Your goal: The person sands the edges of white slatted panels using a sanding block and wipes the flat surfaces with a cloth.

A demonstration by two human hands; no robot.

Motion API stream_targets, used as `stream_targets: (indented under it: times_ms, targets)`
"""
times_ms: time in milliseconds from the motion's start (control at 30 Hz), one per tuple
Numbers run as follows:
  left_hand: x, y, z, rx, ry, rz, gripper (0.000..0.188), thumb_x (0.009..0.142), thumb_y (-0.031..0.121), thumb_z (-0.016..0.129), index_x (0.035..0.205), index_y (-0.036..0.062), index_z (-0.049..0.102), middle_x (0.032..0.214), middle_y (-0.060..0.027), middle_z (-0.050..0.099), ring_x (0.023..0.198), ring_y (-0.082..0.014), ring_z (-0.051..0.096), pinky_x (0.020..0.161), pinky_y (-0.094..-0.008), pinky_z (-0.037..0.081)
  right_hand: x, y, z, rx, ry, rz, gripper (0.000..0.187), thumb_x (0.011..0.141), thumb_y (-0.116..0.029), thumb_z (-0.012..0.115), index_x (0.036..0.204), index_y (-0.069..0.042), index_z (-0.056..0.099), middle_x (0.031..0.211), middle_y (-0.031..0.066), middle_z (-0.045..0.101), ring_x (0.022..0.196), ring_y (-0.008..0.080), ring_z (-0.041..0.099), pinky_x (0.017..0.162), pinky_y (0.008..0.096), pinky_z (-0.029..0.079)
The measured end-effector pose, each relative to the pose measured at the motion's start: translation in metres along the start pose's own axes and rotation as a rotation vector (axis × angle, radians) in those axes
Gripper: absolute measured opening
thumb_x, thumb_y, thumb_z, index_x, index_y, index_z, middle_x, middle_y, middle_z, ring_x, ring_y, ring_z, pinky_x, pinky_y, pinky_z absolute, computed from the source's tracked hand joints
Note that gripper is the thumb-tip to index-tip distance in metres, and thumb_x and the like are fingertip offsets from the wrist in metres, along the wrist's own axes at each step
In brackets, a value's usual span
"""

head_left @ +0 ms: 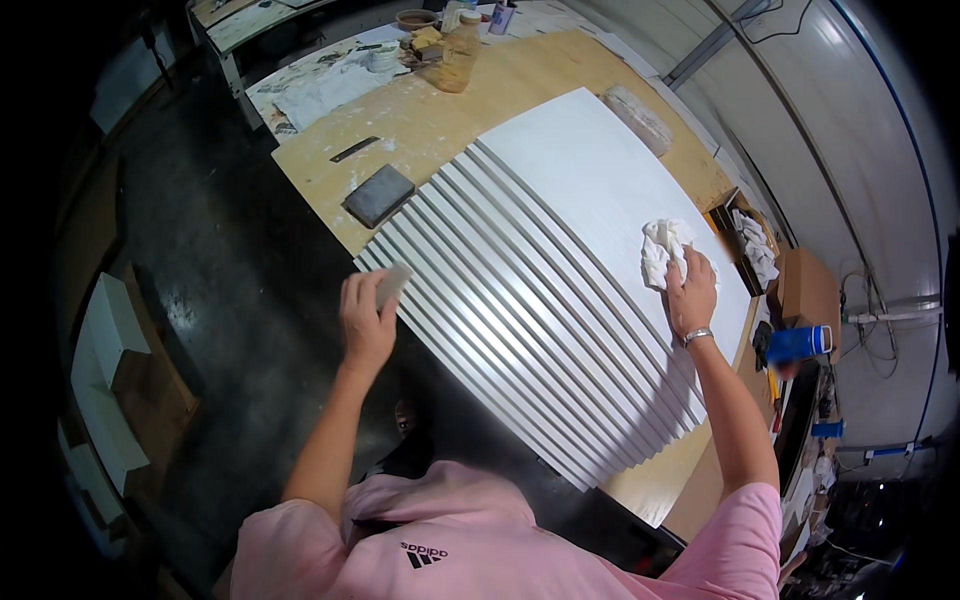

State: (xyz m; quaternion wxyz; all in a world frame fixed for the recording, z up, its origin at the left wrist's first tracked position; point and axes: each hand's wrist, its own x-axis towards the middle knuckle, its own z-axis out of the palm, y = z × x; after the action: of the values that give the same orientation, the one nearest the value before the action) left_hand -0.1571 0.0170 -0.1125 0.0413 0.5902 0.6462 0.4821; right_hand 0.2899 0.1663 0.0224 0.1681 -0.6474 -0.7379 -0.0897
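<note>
My left hand (368,318) is closed on a thin greyish pad (393,286), which looks like a sanding sponge. It is at the left ends of a row of white strips (520,300) laid side by side on the table. My right hand (692,297) presses a crumpled white rag (664,251) onto the smooth white panel (590,170) beyond the strips. A dark grey block (379,195) rests by the strips' far left ends. My right forearm casts a shadow over the strips' right ends.
The wooden tabletop (440,130) bears a thin dark strip (355,149), a plastic jar (460,55) and a wrapped bundle (637,118). At the right stand a box of rags (752,245), a cardboard box (808,290) and a blue bottle (797,344). White boards (105,370) lie at the left.
</note>
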Motion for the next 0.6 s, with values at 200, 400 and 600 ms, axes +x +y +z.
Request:
stream_targets:
  times_ms: [200,400,600]
  targets:
    - [0.045,-0.067,-0.023,0.029,0.192,-0.223,0.031,0.081,-0.004,0.067,0.112,0.0016,0.061,0.106,-0.0162,0.061,0.1,-0.0376,0.059,0.086,-0.0436,0.049,-0.001,0.008,0.005,-0.03,-0.04,0.012,0.047,0.099,-0.032,0.056,0.138,-0.008,0.054,0.138,0.0169,0.054,0.126,0.0347,0.051,0.107,0.0451,0.041]
    - [0.033,-0.034,-0.016,-0.341,0.032,-0.206,0.027,0.088,-0.003,0.066,0.114,-0.0024,0.061,0.105,-0.0117,0.065,0.095,-0.024,0.065,0.084,-0.0341,0.051,-0.002,0.007,0.003,0.009,0.002,-0.002,0.045,0.094,-0.028,0.058,0.133,-0.006,0.056,0.132,0.0188,0.057,0.122,0.0386,0.052,0.105,0.0458,0.041]
    - [0.103,-0.086,-0.015,-0.743,-0.248,-0.903,0.025,0.1,0.007,0.056,0.121,-0.0059,0.059,0.108,-0.0079,0.067,0.097,-0.0136,0.063,0.088,-0.0289,0.048,0.001,0.008,0.003,0.013,0.025,-0.019,0.044,0.094,-0.027,0.057,0.133,-0.006,0.057,0.13,0.018,0.057,0.121,0.038,0.052,0.104,0.0459,0.041]
